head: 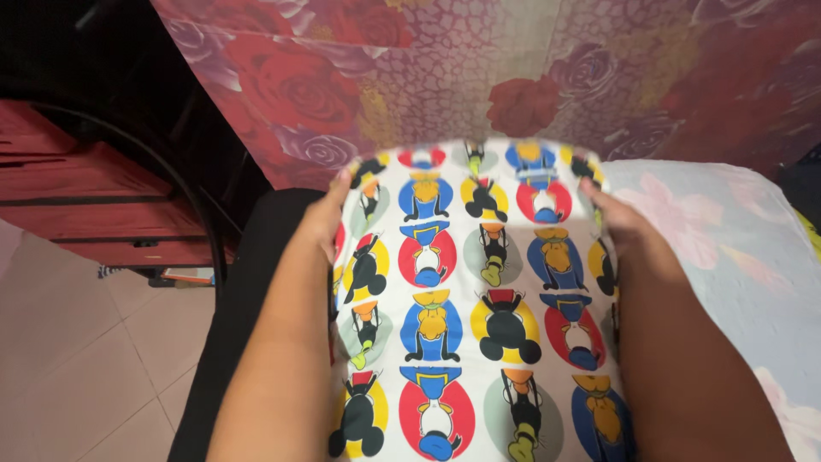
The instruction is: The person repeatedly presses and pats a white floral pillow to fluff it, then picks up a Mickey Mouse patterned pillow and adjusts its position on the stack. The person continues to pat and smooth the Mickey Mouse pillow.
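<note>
A white cloth (470,291) printed with rows of colourful cartoon figures in red, yellow, blue and grey circles lies stretched flat between my forearms. My left hand (327,214) grips its far left edge, thumb on top. At the far right edge, my right hand (617,218) holds the cloth with its fingers curled over the hem. Both arms run along the cloth's sides toward the camera.
The cloth rests on a pale floral-covered surface (727,239). A red and purple rose-patterned sheet (513,77) hangs behind. A black edge (231,325) borders the left side, with a tiled floor (77,342), a red crate-like unit (85,197) and a curved black cable (184,192) beyond.
</note>
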